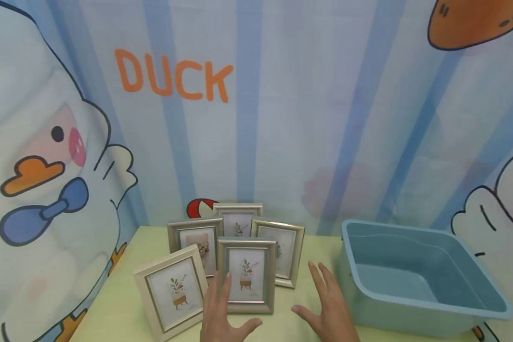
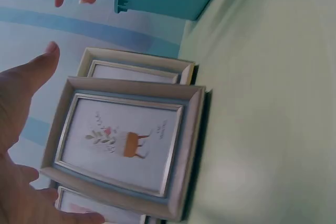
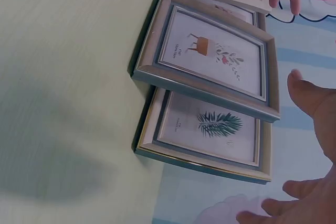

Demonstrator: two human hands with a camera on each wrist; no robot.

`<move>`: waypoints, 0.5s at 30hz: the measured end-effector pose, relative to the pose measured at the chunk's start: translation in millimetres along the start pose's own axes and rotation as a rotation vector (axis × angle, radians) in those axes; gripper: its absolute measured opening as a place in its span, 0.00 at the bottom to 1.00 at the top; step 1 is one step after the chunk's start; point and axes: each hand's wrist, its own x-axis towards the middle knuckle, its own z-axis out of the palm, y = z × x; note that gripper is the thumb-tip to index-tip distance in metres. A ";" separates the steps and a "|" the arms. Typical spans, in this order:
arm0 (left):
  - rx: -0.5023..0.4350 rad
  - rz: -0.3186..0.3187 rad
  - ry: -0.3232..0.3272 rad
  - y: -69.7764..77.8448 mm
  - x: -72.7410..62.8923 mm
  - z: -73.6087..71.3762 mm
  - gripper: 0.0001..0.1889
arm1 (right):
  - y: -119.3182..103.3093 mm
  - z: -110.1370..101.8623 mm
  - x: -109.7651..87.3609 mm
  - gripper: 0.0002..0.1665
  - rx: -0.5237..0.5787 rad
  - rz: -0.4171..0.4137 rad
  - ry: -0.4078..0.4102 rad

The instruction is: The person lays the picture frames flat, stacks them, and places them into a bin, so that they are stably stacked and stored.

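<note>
Several picture frames stand grouped on the table. The front silver-grey picture frame (image 1: 246,276) shows a plant in an orange pot and is nearest to both hands. My left hand (image 1: 224,311) is before its lower left, fingers spread, holding nothing. To the right, my right hand (image 1: 328,306) hovers with thumb and fingers apart, also holding nothing. A cream picture frame (image 1: 172,293) leans at the left. Behind are a picture frame with a brownish photo (image 1: 198,242), a gold-edged picture frame (image 3: 205,129) with a green leaf print, and a partly hidden pale picture frame (image 1: 238,219).
A blue-green plastic tub (image 1: 427,280) stands on the right of the pale yellow-green table (image 1: 111,304); no items show inside it. A striped curtain (image 1: 299,118) with duck drawings hangs right behind the table and along its left side.
</note>
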 end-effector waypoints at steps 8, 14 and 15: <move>-0.232 -0.221 -0.024 -10.6 -8.4 15.9 0.59 | 5.8 7.3 13.6 0.56 0.223 0.123 -0.151; -0.206 -0.226 -0.032 -22.4 -10.1 28.0 0.60 | 9.6 17.7 33.3 0.51 0.367 0.184 -0.263; -0.210 -0.227 -0.027 -24.9 -10.5 30.7 0.60 | 10.3 19.7 36.9 0.51 0.387 0.180 -0.283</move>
